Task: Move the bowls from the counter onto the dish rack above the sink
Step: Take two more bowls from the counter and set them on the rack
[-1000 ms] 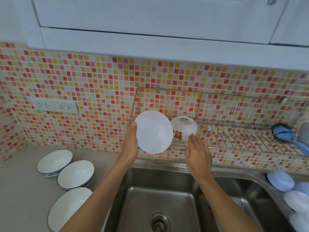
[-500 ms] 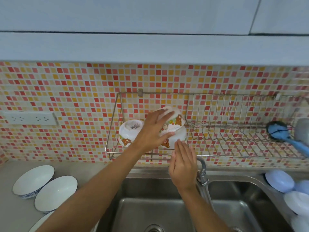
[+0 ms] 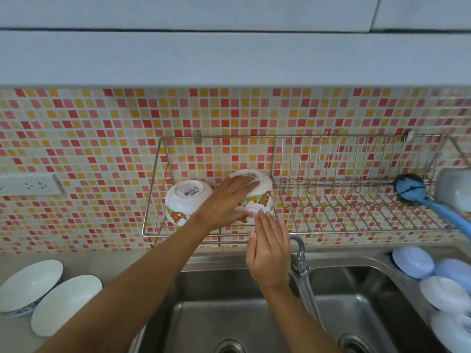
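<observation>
A wire dish rack (image 3: 356,233) hangs on the tiled wall above the sink. At its left end a white bear-print bowl (image 3: 187,200) lies upside down. Right of it a second bear-print bowl (image 3: 263,193) sits upside down on top of another one, whose edge shows below. My left hand (image 3: 225,203) is spread over this top bowl and grips it. My right hand (image 3: 267,247) is flat, with its fingertips touching the stack's lower rim. Two white bowls with blue patterns (image 3: 30,284) (image 3: 66,303) stand on the counter at lower left.
A double steel sink (image 3: 229,317) with a faucet (image 3: 300,256) lies below the rack. A blue brush (image 3: 410,190) rests in the rack's right end. Several pale blue and white dishes (image 3: 413,261) sit at the right of the sink. A wall socket (image 3: 28,185) is at left.
My left hand turned the white bowl over and set it on the bowl in the rack. My right hand stayed just below the stack. The view shifted right.
</observation>
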Tool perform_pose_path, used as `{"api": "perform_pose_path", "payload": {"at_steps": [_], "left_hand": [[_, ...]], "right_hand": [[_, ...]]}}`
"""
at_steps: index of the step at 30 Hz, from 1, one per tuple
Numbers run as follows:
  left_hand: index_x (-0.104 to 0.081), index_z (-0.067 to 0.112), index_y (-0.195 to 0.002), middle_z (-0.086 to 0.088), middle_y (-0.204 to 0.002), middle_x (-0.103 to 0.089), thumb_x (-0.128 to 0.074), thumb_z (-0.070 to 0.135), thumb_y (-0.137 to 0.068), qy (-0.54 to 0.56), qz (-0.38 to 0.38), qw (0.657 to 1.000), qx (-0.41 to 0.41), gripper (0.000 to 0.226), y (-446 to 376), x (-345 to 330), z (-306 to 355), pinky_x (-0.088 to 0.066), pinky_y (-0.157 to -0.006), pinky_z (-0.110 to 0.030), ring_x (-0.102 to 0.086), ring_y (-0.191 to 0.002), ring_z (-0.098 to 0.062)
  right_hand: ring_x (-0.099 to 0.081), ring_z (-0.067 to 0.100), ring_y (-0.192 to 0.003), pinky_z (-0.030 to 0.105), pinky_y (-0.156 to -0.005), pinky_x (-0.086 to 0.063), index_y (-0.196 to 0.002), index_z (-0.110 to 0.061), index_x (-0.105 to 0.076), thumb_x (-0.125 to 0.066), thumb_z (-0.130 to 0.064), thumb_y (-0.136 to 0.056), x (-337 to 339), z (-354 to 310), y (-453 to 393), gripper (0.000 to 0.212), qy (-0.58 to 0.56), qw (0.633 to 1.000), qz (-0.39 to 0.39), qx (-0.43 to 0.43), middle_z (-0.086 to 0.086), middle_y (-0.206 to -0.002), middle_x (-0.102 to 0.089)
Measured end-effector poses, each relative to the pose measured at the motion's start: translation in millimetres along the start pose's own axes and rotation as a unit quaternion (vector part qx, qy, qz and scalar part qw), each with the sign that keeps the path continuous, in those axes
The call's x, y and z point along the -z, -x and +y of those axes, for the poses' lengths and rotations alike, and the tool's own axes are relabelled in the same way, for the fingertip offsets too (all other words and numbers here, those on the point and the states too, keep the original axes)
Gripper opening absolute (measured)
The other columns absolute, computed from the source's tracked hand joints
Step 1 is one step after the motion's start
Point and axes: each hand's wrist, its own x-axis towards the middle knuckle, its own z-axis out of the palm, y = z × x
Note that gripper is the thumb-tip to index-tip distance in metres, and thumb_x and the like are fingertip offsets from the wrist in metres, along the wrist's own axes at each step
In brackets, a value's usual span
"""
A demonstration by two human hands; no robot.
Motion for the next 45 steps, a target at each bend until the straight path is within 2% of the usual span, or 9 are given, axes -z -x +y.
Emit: {"api": "perform_pose_path", "payload": {"at_steps": [9,13,21,24,27,31,35,41,45], "left_hand": [[-0.035,0.028,-0.144,0.002,-0.149,-0.038,-0.058,0.051,-0.087,0.032,0.005,0.999,-0.005,0.066,10,-1,0,-0.03,-0.112,-0.038,-0.033,-0.137,-0.018],[-0.036,0.022,-0.144,-0.002,-0.148,-0.04,-0.049,0.028,-0.096,0.089,0.063,0.993,0.045,0.05,13,6,0,-0.035,-0.108,-0.035,-0.035,-0.135,-0.019],[-0.037,0.022,-0.145,0.001,-0.155,-0.031,-0.035,0.033,-0.102,0.085,0.008,0.994,0.068,0.045,12,-2,-4,-0.01,-0.117,-0.026,-0.017,-0.145,-0.015],[-0.034,0.021,-0.146,-0.002,-0.155,-0.029,-0.033,0.033,-0.102,0.073,0.001,0.994,0.078,0.045,15,0,-3,-0.014,-0.12,-0.035,-0.017,-0.146,-0.018],[-0.032,0.02,-0.147,-0.004,-0.155,-0.03,-0.029,0.031,-0.103,0.08,0.067,0.984,0.145,0.046,20,11,-4,-0.021,-0.119,-0.041,-0.02,-0.145,-0.019],[-0.041,0.012,-0.142,-0.008,-0.146,-0.045,-0.027,0.031,-0.103,0.05,0.153,0.967,0.196,0.045,55,29,11,-0.018,-0.113,-0.031,-0.035,-0.139,-0.022],[-0.052,0.014,-0.135,-0.006,-0.134,-0.058,-0.013,0.039,-0.103,-0.08,0.062,0.981,0.166,0.056,129,15,18,-0.02,-0.115,-0.039,-0.049,-0.129,-0.023],[-0.016,0.016,-0.151,-0.005,-0.159,-0.013,-0.031,0.03,-0.103,-0.05,0.059,0.975,0.206,0.052,215,9,13,-0.001,-0.121,-0.035,-0.004,-0.148,-0.018],[-0.001,0.023,-0.151,0.005,-0.155,0.014,-0.018,0.045,-0.101,-0.021,0.032,0.941,0.338,0.057,291,11,2,0.013,-0.115,-0.033,0.016,-0.145,-0.016]], "right_hand": [[-0.055,0.021,-0.125,0.046,-0.113,-0.035,-0.121,-0.003,-0.064,-0.047,-0.018,-0.094,-1,-1,2,0.035,-0.001,1.0,0.009,-0.005,0.01,-0.126,-0.064],[-0.057,0.022,-0.123,0.046,-0.113,-0.034,-0.12,-0.002,-0.065,-0.045,-0.018,-0.096,0,-2,2,0.036,0.004,1.0,0.013,-0.008,0.011,-0.124,-0.065],[-0.056,0.021,-0.124,0.047,-0.112,-0.035,-0.121,-0.002,-0.065,-0.042,-0.02,-0.097,-1,-3,2,0.037,0.007,1.0,0.003,-0.016,0.01,-0.126,-0.064],[-0.055,0.022,-0.124,0.048,-0.112,-0.035,-0.122,-0.003,-0.064,-0.04,-0.023,-0.099,1,-4,3,0.039,0.001,1.0,-0.007,-0.027,0.01,-0.126,-0.064],[-0.053,0.023,-0.127,0.051,-0.112,-0.034,-0.124,-0.004,-0.062,-0.034,-0.028,-0.101,6,-6,3,0.043,0.001,0.999,-0.03,-0.039,0.01,-0.128,-0.063],[-0.036,0.025,-0.14,0.05,-0.118,-0.022,-0.138,-0.006,-0.048,-0.036,-0.029,-0.1,15,-12,10,0.046,0.006,0.994,-0.089,-0.058,0.008,-0.144,-0.049],[-0.008,0.025,-0.149,0.048,-0.12,-0.017,-0.151,-0.008,-0.023,-0.032,-0.035,-0.1,23,-26,30,0.058,-0.009,0.986,-0.143,-0.082,0.007,-0.159,-0.019],[-0.001,0.026,-0.149,0.048,-0.12,-0.011,-0.153,-0.013,-0.017,-0.032,-0.042,-0.098,15,-88,64,0.063,-0.065,0.969,-0.215,-0.1,0.01,-0.162,-0.004],[-0.004,0.022,-0.149,0.044,-0.119,-0.017,-0.152,-0.017,-0.022,-0.036,-0.044,-0.099,-6,-148,108,0.061,-0.126,0.929,-0.336,-0.087,0.003,-0.161,-0.003]]}}
